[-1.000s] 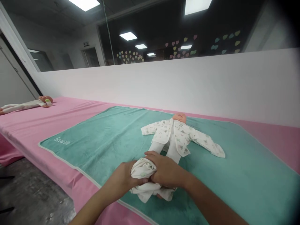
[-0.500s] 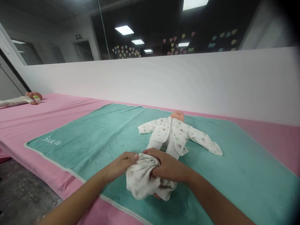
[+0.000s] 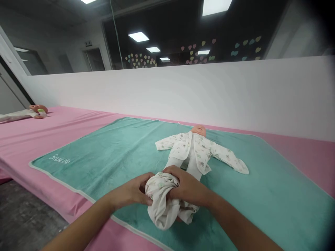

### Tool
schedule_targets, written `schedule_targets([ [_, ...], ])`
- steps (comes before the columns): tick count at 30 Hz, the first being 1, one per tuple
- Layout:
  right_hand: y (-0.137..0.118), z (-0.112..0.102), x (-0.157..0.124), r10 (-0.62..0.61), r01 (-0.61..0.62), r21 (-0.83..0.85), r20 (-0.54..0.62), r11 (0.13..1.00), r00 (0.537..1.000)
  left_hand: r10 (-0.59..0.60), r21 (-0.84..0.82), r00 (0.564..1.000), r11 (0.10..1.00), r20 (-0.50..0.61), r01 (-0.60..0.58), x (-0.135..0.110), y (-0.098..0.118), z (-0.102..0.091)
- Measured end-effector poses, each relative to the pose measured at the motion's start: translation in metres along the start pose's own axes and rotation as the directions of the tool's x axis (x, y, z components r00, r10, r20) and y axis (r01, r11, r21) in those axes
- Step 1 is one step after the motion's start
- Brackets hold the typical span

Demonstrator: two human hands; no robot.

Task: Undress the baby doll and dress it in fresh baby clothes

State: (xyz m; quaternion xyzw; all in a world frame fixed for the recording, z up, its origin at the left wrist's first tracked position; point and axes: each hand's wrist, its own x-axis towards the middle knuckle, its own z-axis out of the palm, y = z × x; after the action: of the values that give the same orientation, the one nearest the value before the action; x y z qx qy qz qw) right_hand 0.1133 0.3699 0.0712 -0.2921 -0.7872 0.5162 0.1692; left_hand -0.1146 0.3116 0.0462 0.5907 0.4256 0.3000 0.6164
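Note:
A baby doll [image 3: 199, 130] lies on its back, its head far from me, in a white printed jacket [image 3: 180, 146] that hangs unfastened at the front. At its lower legs, both my hands hold a bunched white printed garment, which looks like baby pants [image 3: 162, 209]. My left hand [image 3: 136, 190] grips the bundle's left side, thumb near and fingers on the far side. Curled over the top right of the cloth, my right hand [image 3: 187, 186] has its thumb tucked into the folds. A skin-coloured bit shows under the bundle; the doll's feet are mostly hidden.
Under the doll a green blanket [image 3: 104, 153] with a pale border is spread over a pink-covered surface [image 3: 65, 120]. Another doll [image 3: 39, 108] lies at the far left. A white wall [image 3: 162, 94] with glass above runs along the back. Dark floor shows lower left.
My left hand has shifted its grip from the top edge to the left side of the pants. The bundle has moved slightly right and looks rounder. My right hand keeps its hold.

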Motion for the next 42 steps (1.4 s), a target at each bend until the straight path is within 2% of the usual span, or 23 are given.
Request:
schedule_targets([
  [4,-0.003,-0.01,-0.003,-0.01,0.005,0.059,0.088,0.998,0.996,-0.006,-0.107,0.994,0.994,0.109,0.018,0.011,-0.001,-0.016],
  [8,-0.001,-0.019,-0.003,-0.085,0.067,0.148,0.119,0.987,0.989,-0.017,-0.209,0.994,0.977,0.109,0.04,0.031,0.001,-0.026],
  [12,0.004,-0.021,-0.005,-0.062,0.06,0.2,0.002,0.978,0.998,-0.031,-0.241,0.999,0.97,0.026,0.036,0.053,0.017,-0.019],
  [16,0.015,-0.023,-0.01,0.018,0.016,0.178,-0.188,0.984,0.982,-0.052,-0.158,0.998,0.986,-0.034,0.046,0.076,0.028,-0.013],
  [18,0.025,-0.024,-0.014,0.072,-0.033,0.145,-0.276,0.989,0.958,-0.012,-0.073,0.98,0.997,-0.197,-0.002,0.09,0.025,-0.012],
  [20,0.036,-0.026,-0.019,0.142,-0.095,0.162,-0.307,0.982,0.941,0.042,0.019,0.924,0.999,-0.379,-0.037,0.104,0.018,-0.012],
  [21,0.04,-0.027,-0.022,0.172,-0.118,0.188,-0.306,0.975,0.936,0.06,0.047,0.904,0.998,-0.423,-0.044,0.109,0.014,-0.012],
  [22,0.045,-0.028,-0.024,0.19,-0.128,0.214,-0.302,0.968,0.934,0.065,0.054,0.903,0.997,-0.425,-0.046,0.113,0.01,-0.013],
  [24,0.051,-0.03,-0.027,0.178,-0.105,0.222,-0.34,0.969,0.924,0.053,0.025,0.933,0.999,-0.357,-0.047,0.115,0.003,-0.014],
  [27,0.056,-0.032,-0.029,0.126,-0.084,0.108,-0.487,0.991,0.864,0.073,0.052,0.973,0.997,-0.219,-0.063,0.107,-0.005,-0.018],
  [29,0.058,-0.032,-0.027,0.093,-0.105,0.01,-0.567,0.994,0.818,0.13,0.143,0.973,0.984,-0.192,-0.103,0.102,-0.008,-0.022],
  [31,0.06,-0.03,-0.025,0.065,-0.148,-0.08,-0.627,0.986,0.776,0.19,0.23,0.95,0.964,-0.247,-0.133,0.102,-0.01,-0.023],
  [34,0.063,-0.029,-0.023,0.028,-0.24,-0.2,-0.711,0.95,0.703,0.271,0.307,0.892,0.938,-0.363,-0.16,0.11,-0.006,-0.017],
  [37,0.067,-0.035,-0.025,0.041,-0.3,-0.194,-0.776,0.934,0.629,0.338,0.413,0.878,0.892,-0.338,-0.184,0.125,0.008,-0.01],
  [39,0.071,-0.041,-0.027,0.055,-0.31,-0.173,-0.793,0.935,0.606,0.39,0.544,0.873,0.819,-0.292,-0.183,0.137,0.018,-0.008],
  [42,0.078,-0.049,-0.029,0.05,-0.286,-0.171,-0.777,0.943,0.628,0.517,0.747,0.824,0.637,-0.231,-0.191,0.151,0.022,-0.01],
])
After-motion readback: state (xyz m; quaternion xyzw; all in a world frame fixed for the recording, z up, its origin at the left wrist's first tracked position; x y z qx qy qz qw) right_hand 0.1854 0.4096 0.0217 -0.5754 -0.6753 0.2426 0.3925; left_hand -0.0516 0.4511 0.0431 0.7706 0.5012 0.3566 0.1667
